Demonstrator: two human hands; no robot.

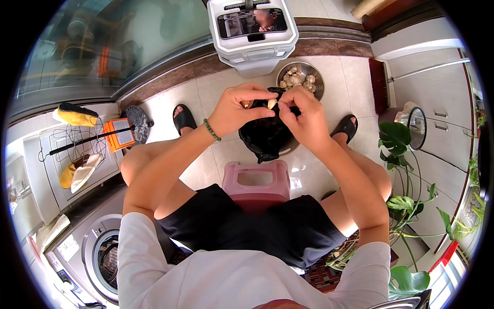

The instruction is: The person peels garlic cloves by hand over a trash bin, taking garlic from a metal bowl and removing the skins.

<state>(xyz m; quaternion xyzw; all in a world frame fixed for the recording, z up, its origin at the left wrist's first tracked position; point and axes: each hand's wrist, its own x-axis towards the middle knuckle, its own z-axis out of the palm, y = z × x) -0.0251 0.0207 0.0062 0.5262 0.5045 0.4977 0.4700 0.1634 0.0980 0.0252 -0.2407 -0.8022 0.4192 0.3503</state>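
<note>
Between the fingertips of my left hand point(239, 107) is a small pale garlic clove point(272, 103). A bit of something brownish also shows inside that hand's curl. My right hand point(303, 114) is beside the clove, its thumb and forefinger pinched together; what they hold, if anything, is too small to name. Below both hands a black plastic bag point(260, 138) hangs open over a container that it mostly hides. Just beyond my right hand, a metal bowl point(321, 85) on the floor holds garlic bulbs point(294, 78).
A pink stool point(256, 180) stands between my legs. Past the bag is a grey-white bin point(254, 54) with a phone point(252, 23) on top. A wire rack point(77, 139) and washing machine point(103, 257) are at left, a leafy plant point(404, 203) at right.
</note>
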